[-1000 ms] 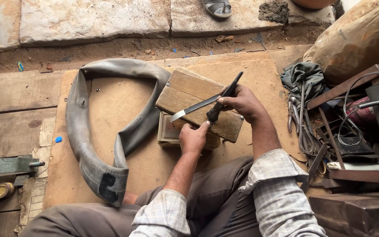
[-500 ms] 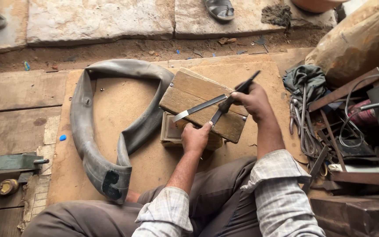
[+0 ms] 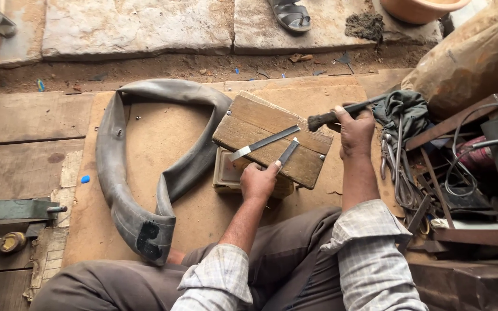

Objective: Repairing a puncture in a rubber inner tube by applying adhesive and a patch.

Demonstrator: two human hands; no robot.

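A: Hands, where were they?
B: My left hand [image 3: 259,179] pinned a flat metal strip [image 3: 287,152] on the wooden block [image 3: 272,138], steadying it. My right hand [image 3: 355,129] gripped a dark-handled tool [image 3: 341,113], fingers fully closed.

No labels, signs or screens show anywhere in the scene. The one thing that reads as a package is a big brown sack [image 3: 476,55], bulging and rounded, lying at the far right of the wooden block [image 3: 272,147] and above the heap of tools; its surface is plain dusty tan with creases. Under the wooden block sits a small flat box [image 3: 229,173], pale grey with a reddish-brown border, mostly covered; its marking cannot be made out
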